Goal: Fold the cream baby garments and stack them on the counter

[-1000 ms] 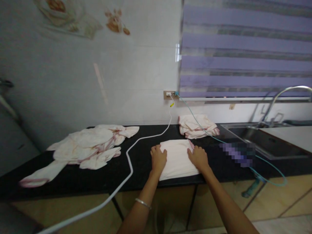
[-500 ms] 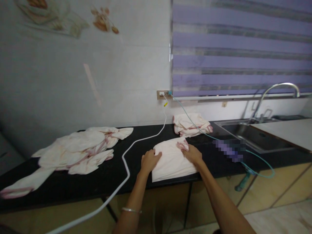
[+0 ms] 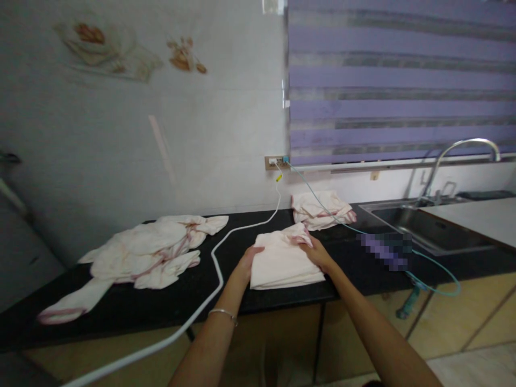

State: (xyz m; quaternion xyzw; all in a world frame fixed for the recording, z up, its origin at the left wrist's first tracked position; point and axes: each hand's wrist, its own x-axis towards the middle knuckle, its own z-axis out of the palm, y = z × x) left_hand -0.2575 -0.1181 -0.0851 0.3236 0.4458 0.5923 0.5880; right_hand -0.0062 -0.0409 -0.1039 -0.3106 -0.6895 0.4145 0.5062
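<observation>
A folded cream cloth [image 3: 282,262] lies on the black counter [image 3: 169,301] near its front edge. My left hand [image 3: 246,262] grips the cloth's left edge, fingers tucked under it. On the cloth's right side, my right hand [image 3: 316,252] pinches the far corner, which is lifted and bunched with a pink trim showing. Behind it, against the wall, sits a second folded cream cloth [image 3: 322,208].
A heap of unfolded cream cloths with pink edging [image 3: 145,255] spreads over the counter's left part. A white cable [image 3: 217,258] and a teal cable [image 3: 427,258] run from the wall socket [image 3: 277,161]. A steel sink [image 3: 427,228] with tap [image 3: 455,156] is at the right.
Both hands went from pressing flat on the cloth to gripping its edges. The cloth's far right corner has risen and bunched, and the cloth has shifted slightly away from the front edge.
</observation>
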